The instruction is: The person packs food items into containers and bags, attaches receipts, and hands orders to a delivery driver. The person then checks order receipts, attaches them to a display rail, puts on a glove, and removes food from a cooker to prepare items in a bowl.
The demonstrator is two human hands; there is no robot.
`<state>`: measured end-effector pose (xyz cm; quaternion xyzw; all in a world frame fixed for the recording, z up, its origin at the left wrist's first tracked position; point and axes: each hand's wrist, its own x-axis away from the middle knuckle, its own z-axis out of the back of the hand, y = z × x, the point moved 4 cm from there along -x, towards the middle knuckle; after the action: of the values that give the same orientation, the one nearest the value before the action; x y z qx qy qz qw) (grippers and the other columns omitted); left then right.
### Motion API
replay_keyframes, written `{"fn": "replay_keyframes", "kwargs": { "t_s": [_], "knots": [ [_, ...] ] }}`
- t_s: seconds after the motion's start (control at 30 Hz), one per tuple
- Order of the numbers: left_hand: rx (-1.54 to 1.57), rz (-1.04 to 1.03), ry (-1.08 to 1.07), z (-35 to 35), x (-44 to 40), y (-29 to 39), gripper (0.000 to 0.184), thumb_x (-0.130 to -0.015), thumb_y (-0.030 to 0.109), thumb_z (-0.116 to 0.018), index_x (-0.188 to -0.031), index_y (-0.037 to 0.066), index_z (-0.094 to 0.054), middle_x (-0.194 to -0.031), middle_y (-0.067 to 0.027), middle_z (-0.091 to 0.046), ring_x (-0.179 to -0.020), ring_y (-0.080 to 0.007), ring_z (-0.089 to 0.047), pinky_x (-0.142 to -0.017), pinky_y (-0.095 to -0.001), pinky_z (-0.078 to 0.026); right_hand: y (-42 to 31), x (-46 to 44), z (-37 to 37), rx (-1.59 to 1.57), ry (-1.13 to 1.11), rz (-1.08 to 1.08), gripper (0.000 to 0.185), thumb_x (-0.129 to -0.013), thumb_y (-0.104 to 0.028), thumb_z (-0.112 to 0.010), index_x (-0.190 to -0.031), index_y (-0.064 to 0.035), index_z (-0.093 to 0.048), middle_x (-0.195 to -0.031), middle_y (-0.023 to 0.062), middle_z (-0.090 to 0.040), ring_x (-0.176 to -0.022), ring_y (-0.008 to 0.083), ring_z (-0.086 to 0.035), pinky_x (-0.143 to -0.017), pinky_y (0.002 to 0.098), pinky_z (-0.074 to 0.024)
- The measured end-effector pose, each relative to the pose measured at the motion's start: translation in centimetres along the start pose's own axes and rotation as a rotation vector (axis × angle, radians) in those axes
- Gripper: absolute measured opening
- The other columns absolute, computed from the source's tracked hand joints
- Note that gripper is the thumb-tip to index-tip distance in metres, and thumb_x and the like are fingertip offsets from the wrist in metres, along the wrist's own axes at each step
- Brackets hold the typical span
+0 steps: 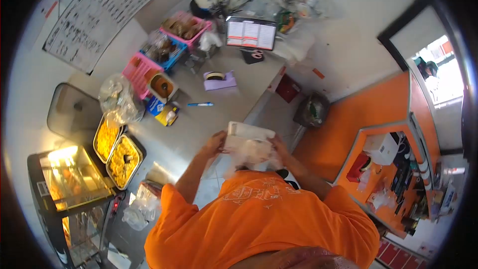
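Close in front of my orange shirt, I hold a pale, box-shaped container [250, 131] with what looks like clear plastic bunched below it. My left hand [215, 143] is closed around its left side. On the opposite side, my right hand [279, 148] grips the edge by the plastic. The contents of the container cannot be made out. Ahead on the steel counter [191, 127] lie a blue pen [200, 104] and a tape dispenser [219, 80] with a roll of tape.
Two trays of yellow food [123, 162] stand at left beside a lit display case [69, 177]. Pink and blue baskets [164, 50], a tablet [251, 33] and scissors [255, 54] sit farther back. A bin [312, 109] and an orange counter [343, 119] are at right.
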<state>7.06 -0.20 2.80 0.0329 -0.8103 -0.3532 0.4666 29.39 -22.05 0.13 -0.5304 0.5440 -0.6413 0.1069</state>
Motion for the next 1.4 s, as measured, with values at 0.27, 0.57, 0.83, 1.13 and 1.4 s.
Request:
{"fn": "replay_keyframes", "kwargs": {
  "t_s": [0.27, 0.57, 0.83, 1.13, 1.4],
  "knots": [
    [-0.429, -1.074, -0.396, -37.6, 11.6, 16.4, 0.018, -0.096, 0.02, -0.061, -0.09, 0.003, -0.06, -0.061, 0.0035, -0.049, -0.057, -0.0021, -0.04, -0.05, -0.0234, -0.031, -21.9, 20.8, 18.7, -0.505, 0.137, 0.726, 0.047, -0.084, -0.012, -0.067, -0.123, -0.0076, -0.04, -0.121, 0.0087, -0.052, -0.113, 0.022, -0.054, -0.098, 0.0392, -0.0468],
    [-0.591, -1.107, -0.675, -62.3, 16.2, 15.3, 0.02, -0.098, 0.021, -0.056, -0.103, 0.002, -0.059, -0.083, -0.0004, -0.06, -0.073, -0.0047, -0.049, -0.054, -0.0216, -0.038, -25.1, 33.9, 34.6, -0.429, 0.509, 1.043, 0.05, -0.087, -0.018, -0.065, -0.13, -0.0072, -0.042, -0.124, 0.0084, -0.055, -0.115, 0.0217, -0.055, -0.096, 0.0372, -0.0479],
    [-0.262, -1.024, -0.771, -65.9, 11.4, 8.9, 0.032, -0.097, 0.018, -0.057, -0.126, 0.006, -0.048, -0.112, -0.0026, -0.055, -0.103, -0.0117, -0.052, -0.082, -0.0284, -0.049, -35.5, 36.0, 53.9, 0.183, 1.145, 1.143, 0.051, -0.093, -0.025, -0.058, -0.137, -0.0026, -0.045, -0.128, 0.0118, -0.056, -0.113, 0.0242, -0.058, -0.092, 0.0394, -0.0511],
    [-0.645, -0.797, -0.264, -48.0, -2.8, 8.6, 0.042, -0.092, 0.022, -0.068, -0.126, 0.006, -0.048, -0.101, -0.0077, -0.063, -0.093, -0.0155, -0.061, -0.082, -0.0307, -0.05, -53.5, 23.5, 56.8, -0.543, 0.173, 0.79, 0.052, -0.101, -0.034, -0.045, -0.141, -0.0005, -0.042, -0.136, 0.0146, -0.051, -0.124, 0.0263, -0.052, -0.103, 0.0402, -0.0443],
    [-0.975, -0.666, 0.865, -26.8, -16.6, 17.7, 0.073, -0.087, 0.054, -0.062, -0.149, 0.031, -0.032, -0.126, -0.0197, -0.048, -0.118, -0.0392, -0.043, -0.101, -0.0555, -0.03, -53.7, 21.7, 61.7, -0.149, 1.05, 1.02, 0.045, -0.097, -0.032, -0.051, -0.132, -0.0032, -0.05, -0.132, 0.0113, -0.052, -0.123, 0.0264, -0.049, -0.104, 0.0417, -0.0392]
  ]
}}
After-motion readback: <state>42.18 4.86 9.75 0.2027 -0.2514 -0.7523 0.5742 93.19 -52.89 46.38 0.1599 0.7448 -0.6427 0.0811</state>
